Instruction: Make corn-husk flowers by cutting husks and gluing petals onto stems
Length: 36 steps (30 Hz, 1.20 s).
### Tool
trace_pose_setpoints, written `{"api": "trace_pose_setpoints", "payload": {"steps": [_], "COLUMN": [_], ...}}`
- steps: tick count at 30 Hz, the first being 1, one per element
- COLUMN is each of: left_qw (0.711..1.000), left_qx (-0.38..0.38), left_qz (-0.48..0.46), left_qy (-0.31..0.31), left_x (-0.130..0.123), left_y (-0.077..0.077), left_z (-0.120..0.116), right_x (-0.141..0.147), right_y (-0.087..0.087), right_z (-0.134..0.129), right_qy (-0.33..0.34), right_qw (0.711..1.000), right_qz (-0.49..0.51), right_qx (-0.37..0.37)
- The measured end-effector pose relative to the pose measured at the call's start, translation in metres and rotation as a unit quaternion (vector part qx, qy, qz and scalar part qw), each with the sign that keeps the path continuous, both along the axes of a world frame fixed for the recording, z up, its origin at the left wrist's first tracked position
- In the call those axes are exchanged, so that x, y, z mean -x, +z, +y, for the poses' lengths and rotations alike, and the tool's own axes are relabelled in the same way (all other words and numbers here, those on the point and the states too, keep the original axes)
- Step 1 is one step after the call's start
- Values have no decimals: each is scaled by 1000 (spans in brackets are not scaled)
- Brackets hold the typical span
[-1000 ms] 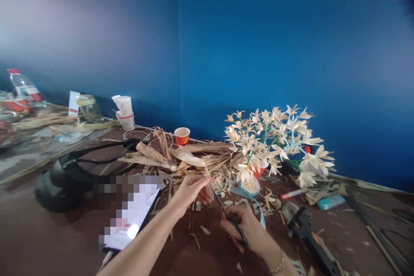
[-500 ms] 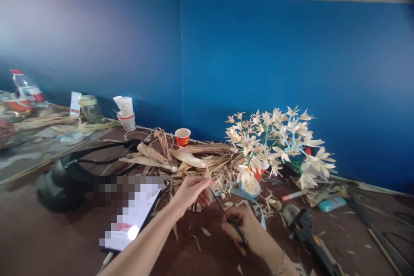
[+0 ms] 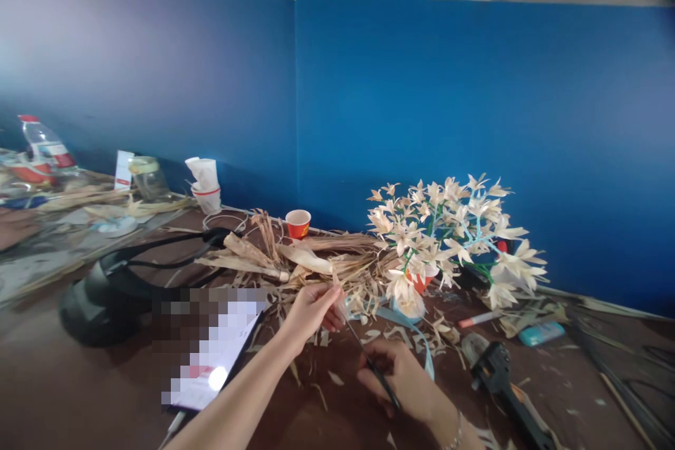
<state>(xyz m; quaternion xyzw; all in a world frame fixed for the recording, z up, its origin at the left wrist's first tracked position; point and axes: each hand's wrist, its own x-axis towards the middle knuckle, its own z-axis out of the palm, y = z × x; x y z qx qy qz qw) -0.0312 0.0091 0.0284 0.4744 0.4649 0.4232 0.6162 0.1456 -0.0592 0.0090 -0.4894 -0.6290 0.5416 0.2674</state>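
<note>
Near the middle of the table my left hand [image 3: 316, 309] is closed, its thumb and fingertips pinching a small pale piece of dried husk [image 3: 335, 275]. To its right, my right hand [image 3: 403, 369] is wrapped round dark-handled scissors [image 3: 378, 373]. Their thin blades point up and left, with the tips close to the left fingertips; whether they touch the husk I cannot tell. Behind my hands lies a heap of dried husk leaves [image 3: 306, 256]. Pale flowers on green stems [image 3: 448, 225] stand just beyond my right hand.
A phone [image 3: 226, 344] and a black strapped device [image 3: 100, 302] lie left of my arm. A red paper cup [image 3: 298, 223] stands behind the husks. On the right are a black glue gun [image 3: 500, 380], a marker [image 3: 477, 319] and a turquoise packet [image 3: 541, 333]. Another person's hand [image 3: 18, 225] shows far left.
The scissors have turned slightly in my right hand, and that hand has shifted a little left. My left hand keeps its pinch almost in place. The other person's hand at far left has moved.
</note>
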Motion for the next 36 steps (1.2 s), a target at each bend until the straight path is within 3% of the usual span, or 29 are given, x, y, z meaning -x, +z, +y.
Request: {"api": "trace_pose_setpoints", "payload": {"steps": [9,18,28,36], "left_qw": [1000,999,999,1000], "left_qx": [11,22,26,3], "left_qz": [12,27,23,8], "left_qy": [17,15,22,16], "left_x": [-2,-4,-4,-4], "left_y": [-6,-5,-1,-8], "left_z": [1,0,-1,0], "right_x": [1,-1,-1,0], "right_y": [-3,-3,-5,2], "right_z": [0,1,2,1], "right_qy": [-26,-29,-29,-35], "right_qw": [982,963,964,961], "right_qz": [-111,-178,-169,-175], "right_qx": [-152,-199,-205,-213]}}
